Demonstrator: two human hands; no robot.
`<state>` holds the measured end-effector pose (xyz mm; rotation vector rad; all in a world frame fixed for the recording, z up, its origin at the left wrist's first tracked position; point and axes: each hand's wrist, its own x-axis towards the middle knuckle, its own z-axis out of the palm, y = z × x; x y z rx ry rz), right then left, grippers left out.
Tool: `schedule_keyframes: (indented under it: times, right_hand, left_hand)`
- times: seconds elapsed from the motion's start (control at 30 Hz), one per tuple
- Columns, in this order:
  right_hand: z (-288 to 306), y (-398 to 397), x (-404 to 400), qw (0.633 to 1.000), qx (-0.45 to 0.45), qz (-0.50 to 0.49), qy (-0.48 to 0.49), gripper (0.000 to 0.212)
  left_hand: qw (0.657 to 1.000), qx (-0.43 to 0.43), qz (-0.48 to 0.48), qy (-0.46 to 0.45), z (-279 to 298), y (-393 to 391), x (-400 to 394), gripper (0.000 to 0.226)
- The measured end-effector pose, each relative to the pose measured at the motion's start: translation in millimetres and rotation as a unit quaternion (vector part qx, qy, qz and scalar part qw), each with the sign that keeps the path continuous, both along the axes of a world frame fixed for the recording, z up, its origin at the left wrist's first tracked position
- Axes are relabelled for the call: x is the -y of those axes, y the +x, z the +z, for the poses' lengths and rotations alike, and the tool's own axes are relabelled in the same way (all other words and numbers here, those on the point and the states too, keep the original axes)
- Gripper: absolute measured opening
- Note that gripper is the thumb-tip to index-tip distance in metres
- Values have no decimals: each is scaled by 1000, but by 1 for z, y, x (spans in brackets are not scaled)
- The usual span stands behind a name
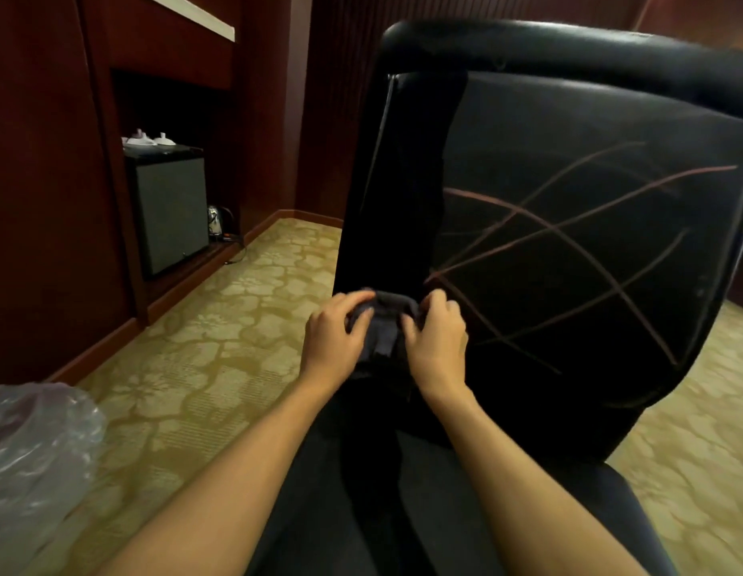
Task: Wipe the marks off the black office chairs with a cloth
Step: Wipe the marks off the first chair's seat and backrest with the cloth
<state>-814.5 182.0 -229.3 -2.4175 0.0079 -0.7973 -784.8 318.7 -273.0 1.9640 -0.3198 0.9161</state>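
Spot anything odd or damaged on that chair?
Yes: pinkish crossing lines are scrawled across the black chair back. Both hands, left and right, grip a dark cloth at its lower left.

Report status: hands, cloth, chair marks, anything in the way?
Left hand and right hand both grip the dark cloth, bunched at the chair back. Pinkish marks still across it. Nothing blocking the marks.

Both hands, left hand [334, 338] and right hand [438, 340], grip a dark cloth [384, 326] beside a black chair [569, 251] crossed with pink marks [548, 243].
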Motion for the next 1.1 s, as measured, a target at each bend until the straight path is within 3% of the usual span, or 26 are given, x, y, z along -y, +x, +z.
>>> schedule_keyframes:
  times: [0.17,0.3,0.4,0.5,0.67,0.73,0.83,1.0,1.1]
  right_hand:
    - [-27,-9,-2,996,-44,17,-71,16]
    - [20,-5,-7,988,139,49,-56,13]
    - [42,2,-11,982,177,55,-45,12]
    - [11,13,-8,992,78,-10,-101,15]
    - [-77,5,-3,987,-94,-42,-121,29]
    - [-91,-3,4,988,-104,-46,-103,29]
    - [-75,-2,12,995,-50,-71,-46,18]
    - [-33,-3,16,995,60,-35,78,9]
    - [-8,0,22,985,115,-23,123,8]
  left_hand:
    - [995,-81,10,50,-40,-8,2,20]
    - [995,69,33,-66,11,-7,1,17]
    - [990,102,55,-82,39,2,0,10]
    - [996,44,54,-54,5,13,8,10]
    - [978,-182,41,-89,-88,4,27,17]
    - [976,-201,11,-89,-86,5,29,17]
    - [978,-188,-18,-85,-62,16,31,11]
    - [935,-230,-17,-271,-23,12,54,8]
    - [941,-153,-25,-302,6,7,60,12]
